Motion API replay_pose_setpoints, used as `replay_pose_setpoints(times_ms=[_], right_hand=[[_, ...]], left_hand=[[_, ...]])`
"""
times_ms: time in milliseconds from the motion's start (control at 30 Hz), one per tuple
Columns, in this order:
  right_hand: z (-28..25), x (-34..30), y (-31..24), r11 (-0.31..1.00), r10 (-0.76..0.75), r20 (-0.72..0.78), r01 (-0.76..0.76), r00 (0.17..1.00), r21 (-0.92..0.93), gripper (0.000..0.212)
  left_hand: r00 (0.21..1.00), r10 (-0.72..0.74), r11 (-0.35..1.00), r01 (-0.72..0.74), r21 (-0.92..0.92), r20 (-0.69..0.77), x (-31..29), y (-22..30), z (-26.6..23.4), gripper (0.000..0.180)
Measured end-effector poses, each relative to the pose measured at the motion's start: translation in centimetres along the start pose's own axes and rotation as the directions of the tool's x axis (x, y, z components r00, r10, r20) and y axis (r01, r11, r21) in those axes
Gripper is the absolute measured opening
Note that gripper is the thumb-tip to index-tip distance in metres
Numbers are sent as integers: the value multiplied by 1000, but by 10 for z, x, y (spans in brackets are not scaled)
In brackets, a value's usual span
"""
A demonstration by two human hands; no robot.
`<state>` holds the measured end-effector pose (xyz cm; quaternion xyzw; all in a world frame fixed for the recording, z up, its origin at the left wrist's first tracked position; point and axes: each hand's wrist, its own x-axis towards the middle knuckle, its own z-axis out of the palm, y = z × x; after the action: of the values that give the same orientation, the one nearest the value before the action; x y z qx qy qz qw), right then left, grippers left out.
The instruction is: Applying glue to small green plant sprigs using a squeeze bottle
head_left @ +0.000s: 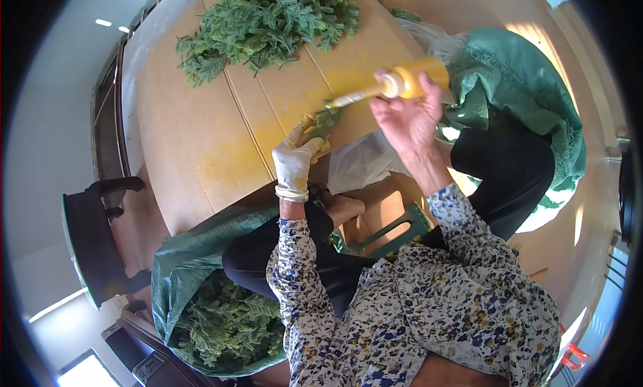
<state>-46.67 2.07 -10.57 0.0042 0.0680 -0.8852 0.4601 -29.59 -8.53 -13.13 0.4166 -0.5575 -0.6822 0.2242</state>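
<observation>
My left hand [295, 158], in a white glove stained yellow at the fingers, pinches a small green artificial sprig [327, 123] above the near edge of the cardboard. Bare and raised to the right, my right hand [410, 116] grips a squeeze bottle [420, 78] of yellow liquid lying on its side. Its long pale nozzle [358, 96] points left, with the tip right at the top of the sprig. Whether the tip touches the leaves, I cannot tell.
A cardboard sheet [194, 126] with yellow smears covers the work surface. A heap of green sprigs [268, 25] lies at its far side. Green woven sacks stand left [177, 253] and right [536, 72]; the left one holds more sprigs [231, 320]. A dark stool [100, 246] is at far left.
</observation>
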Motion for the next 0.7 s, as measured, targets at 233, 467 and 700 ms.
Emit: replay_pose_setpoints(times_ms=[233,467,700], right_hand=[[-27,48,49,997,48,6,-48,999,-55,29],[-57,55,81,987,51,-35,-56,998,-154,28],[-73,59,78,974,38,50,-26,998,-224,30]], left_hand=[[968,238,866,-173,469,-82,7,-16,-2,58],[933,279,797,-92,597,-228,6,-21,-11,55],[544,637,765,-353,540,-547,-24,-25,14,26]])
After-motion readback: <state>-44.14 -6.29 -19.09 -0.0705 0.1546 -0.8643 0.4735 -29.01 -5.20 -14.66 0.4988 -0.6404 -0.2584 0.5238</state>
